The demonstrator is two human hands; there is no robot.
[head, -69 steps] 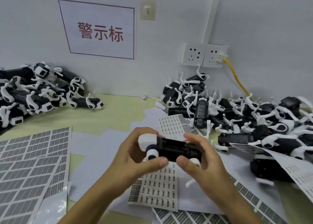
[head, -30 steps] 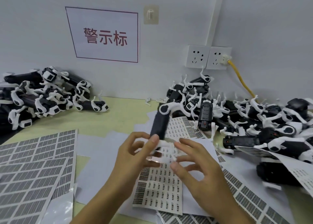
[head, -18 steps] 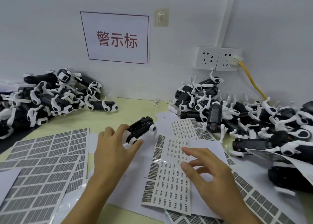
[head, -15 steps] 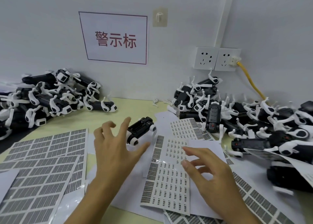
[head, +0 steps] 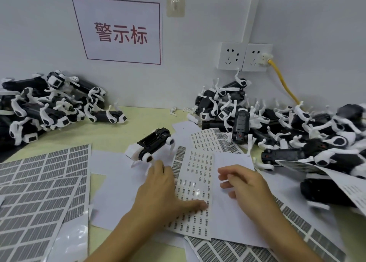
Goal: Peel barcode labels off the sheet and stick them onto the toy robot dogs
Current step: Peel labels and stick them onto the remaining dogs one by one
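Left pile: a heap of black-and-white dogs against the wall, well clear of both hands.
Grid sheets: big label sheets fanned over the table's left side, nobody touching them.
Loose dog: lying tilted on white paper just beyond the left hand, free of any grip; I cannot tell whether it carries a label.
Left hand: flat on the sheet, fingers relaxed, thumb stretched right and pressing the labels, holding nothing.
Sheet: small barcode labels in rows, pinned under the left hand, its right part covered by a plain white paper.
Right hand: just off the sheet's right edge above that paper, fingers loosely curled with the tips near the thumb; I see nothing pinched between them.
Right pile: the larger heap, spilling toward the right hand.
Risk, peel: these labels are tiny, so a nail could lift two at once or crease one.
Risk, sheet: if the thumb eases off, the sheet may rise with the label.
Risk, sorting: the loose dog sits between piles and could get mixed up.
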